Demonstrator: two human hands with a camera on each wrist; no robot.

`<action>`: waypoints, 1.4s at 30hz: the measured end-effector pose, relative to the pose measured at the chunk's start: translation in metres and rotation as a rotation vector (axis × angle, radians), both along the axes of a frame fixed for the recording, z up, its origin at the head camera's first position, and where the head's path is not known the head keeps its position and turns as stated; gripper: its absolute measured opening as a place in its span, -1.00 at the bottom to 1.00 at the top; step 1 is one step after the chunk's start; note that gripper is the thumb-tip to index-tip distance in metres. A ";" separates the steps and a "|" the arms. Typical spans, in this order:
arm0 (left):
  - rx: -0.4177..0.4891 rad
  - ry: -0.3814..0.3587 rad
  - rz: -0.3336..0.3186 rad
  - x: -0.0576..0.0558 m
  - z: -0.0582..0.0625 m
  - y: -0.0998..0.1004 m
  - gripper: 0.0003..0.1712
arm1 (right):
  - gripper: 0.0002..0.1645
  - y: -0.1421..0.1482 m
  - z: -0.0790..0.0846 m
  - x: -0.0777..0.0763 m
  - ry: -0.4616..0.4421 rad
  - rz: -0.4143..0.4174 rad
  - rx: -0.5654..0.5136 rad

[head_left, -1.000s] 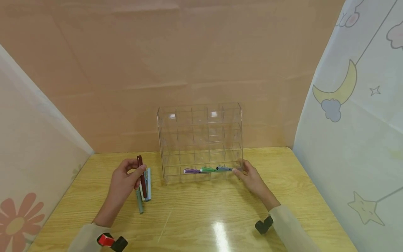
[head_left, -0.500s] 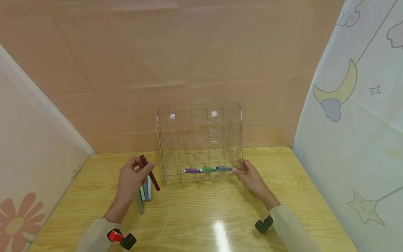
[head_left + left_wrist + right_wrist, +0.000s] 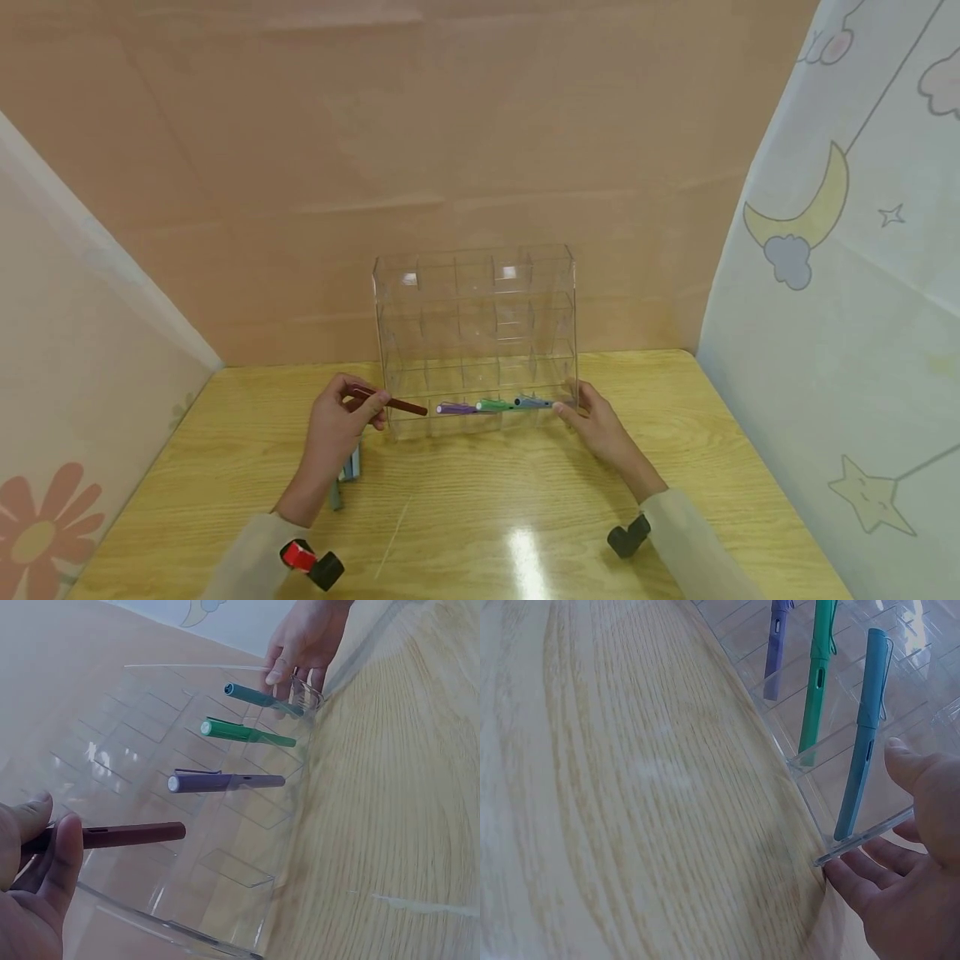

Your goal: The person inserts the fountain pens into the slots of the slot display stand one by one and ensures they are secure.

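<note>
My left hand (image 3: 341, 421) pinches a dark red fountain pen (image 3: 135, 835) between thumb and fingers, its free end pointing right in front of the bottom row of a clear acrylic pen rack (image 3: 380, 333). Three pens stand in that row: a purple pen (image 3: 225, 782), a green pen (image 3: 247, 733) and a blue pen (image 3: 862, 727). At the rack's lower right corner my right hand (image 3: 600, 425) grips the side panel, thumb in front and fingers behind. The blue pen is the one nearest to its thumb.
Several more pens (image 3: 351, 465) lie on the wooden table (image 3: 465, 500) by the left wrist, partly hidden by the hand. An orange-brown backdrop (image 3: 480, 125) rises behind the rack. Printed cloth walls (image 3: 840, 333) flank both sides.
My left hand has moved right from the lying pens to the rack's left edge. The dark red pen has swung from nearly upright to nearly level. The right hand stays in place.
</note>
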State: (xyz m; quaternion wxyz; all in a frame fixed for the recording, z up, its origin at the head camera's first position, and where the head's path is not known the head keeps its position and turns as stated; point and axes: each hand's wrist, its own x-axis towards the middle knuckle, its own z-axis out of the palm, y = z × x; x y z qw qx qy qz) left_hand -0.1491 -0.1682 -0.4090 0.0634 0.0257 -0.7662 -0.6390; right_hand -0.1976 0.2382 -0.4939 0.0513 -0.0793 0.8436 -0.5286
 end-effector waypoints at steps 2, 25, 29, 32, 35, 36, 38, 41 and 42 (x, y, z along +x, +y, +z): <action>0.002 0.007 -0.007 -0.002 -0.003 0.002 -0.68 | -0.07 0.000 0.000 0.000 0.000 0.000 0.001; -0.030 -0.019 -0.071 -0.019 -0.035 0.019 -0.66 | -0.06 0.000 0.000 0.000 0.000 0.002 0.000; -0.069 -0.025 -0.076 -0.018 -0.036 0.022 -0.65 | -0.06 0.000 0.001 0.000 0.004 0.004 -0.003; -0.085 -0.035 -0.084 -0.016 -0.036 0.025 -0.66 | -0.06 0.000 0.001 0.000 0.015 0.004 0.005; -0.090 -0.057 -0.093 -0.014 -0.038 0.029 -0.68 | -0.06 0.000 0.000 0.000 0.024 0.004 0.014; -0.085 -0.065 -0.097 -0.014 -0.039 0.030 -0.67 | -0.06 -0.001 0.000 -0.001 0.026 0.003 0.012; -0.089 -0.072 -0.101 -0.013 -0.040 0.033 -0.68 | -0.06 -0.001 -0.001 -0.001 0.029 0.003 0.011; -0.120 -0.068 -0.115 -0.012 -0.042 0.035 -0.69 | -0.07 -0.001 -0.001 -0.001 0.031 0.004 0.010; -0.139 -0.068 -0.117 -0.011 -0.042 0.035 -0.69 | -0.07 -0.002 -0.001 -0.001 0.030 0.003 0.010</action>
